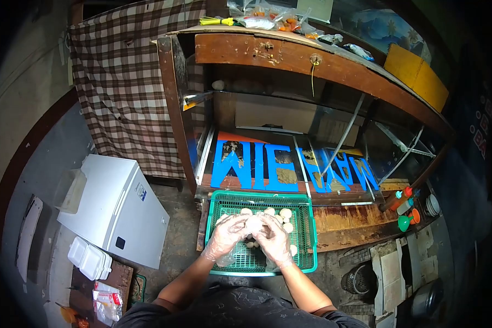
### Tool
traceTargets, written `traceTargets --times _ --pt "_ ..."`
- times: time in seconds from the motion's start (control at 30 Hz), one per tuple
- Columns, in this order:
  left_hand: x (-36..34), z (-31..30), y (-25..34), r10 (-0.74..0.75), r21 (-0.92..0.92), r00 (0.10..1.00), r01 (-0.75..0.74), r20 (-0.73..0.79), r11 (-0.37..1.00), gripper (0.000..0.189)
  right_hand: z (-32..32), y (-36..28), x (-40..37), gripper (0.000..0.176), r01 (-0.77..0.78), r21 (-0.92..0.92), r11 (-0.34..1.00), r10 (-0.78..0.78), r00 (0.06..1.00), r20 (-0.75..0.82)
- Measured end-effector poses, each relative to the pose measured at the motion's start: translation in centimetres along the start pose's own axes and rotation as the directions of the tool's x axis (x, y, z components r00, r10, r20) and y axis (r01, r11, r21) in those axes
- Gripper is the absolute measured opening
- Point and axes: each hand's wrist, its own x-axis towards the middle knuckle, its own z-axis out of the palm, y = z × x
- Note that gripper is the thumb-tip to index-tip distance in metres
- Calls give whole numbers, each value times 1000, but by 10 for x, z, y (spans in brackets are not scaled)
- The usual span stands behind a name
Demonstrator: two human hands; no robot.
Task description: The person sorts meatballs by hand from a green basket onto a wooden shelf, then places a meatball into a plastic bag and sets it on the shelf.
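Left hand [227, 234] and right hand [273, 240], both in clear gloves, are pressed together, fingers curled around 1 pale round piece [253, 223] above the green basket [262, 195] at near centre; more pale pieces [285, 214] lie inside

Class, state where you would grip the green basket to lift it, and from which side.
Grip the green basket by its raised rim at the left and right edges, one hand coming from each side. It is wide and open-topped and holds loose pale balls, so level support probably matters.
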Motion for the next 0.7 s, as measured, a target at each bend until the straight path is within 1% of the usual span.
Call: traceTargets --times 0.03,0.07,0.1,0.13,0.2,0.23,0.3,0.33,0.4,0.43,0.5,0.57,0.63,0.7 --pt "1 0 3 4 1 1000 -4 0 1000 44 2 -1 1 52 -3 100 995 6 999 -32" --pt "2 2 6 7 -91 1000 -9 -21 996 43 3 -2 2 52 -4 199 980 16 998 -62" --pt "2 3 12 6 -183 999 -14 -42 983 42 2 -4 4 52 -3 199 980 16 998 -62" --pt "4 3 18 6 -183 999 -13 -43 983 42 1 -9 7 53 6 227 974 9 998 -66" --pt "6 2 29 -12 -296 999 1 -35 955 45 -2 -20 12 54 -4 314 949 27 997 -68" --pt "6 2 33 -20 -297 999 8 -36 955 45 -3 -26 14 54 -20 372 928 48 997 -65" --pt "9 3 42 37 -311 997 -56 -66 949 46 -6 -41 20 54 -47 493 869 77 996 -41" --pt "11 3 49 24 -320 997 -46 -71 946 45 -8 -44 22 54 -46 492 869 77 996 -43" --pt "15 3 50 45 -326 996 -69 -80 943 45 -11 -46 29 54 83 353 932 -53 994 -96" --pt "17 2 51 63 -333 994 -90 -91 939 45 -12 -46 32 54 89 352 932 -58 994 -97" --pt "25 3 52 100 -319 990 -127 -99 939 44 -15 -44 40 53 131 268 955 -111 990 -86" --pt "35 2 54 142 -303 984 -169 -108 938 44 -12 -36 49 54 162 292 942 -135 985 -108" --pt "48 1 57 190 -244 977 -209 -101 947 42 -12 -36 61 54 199 315 928 -164 977 -133" --pt "65 -2 60 211 -210 974 -225 -87 951 41 -15 -43 74 54 138 424 895 -101 989 -107"
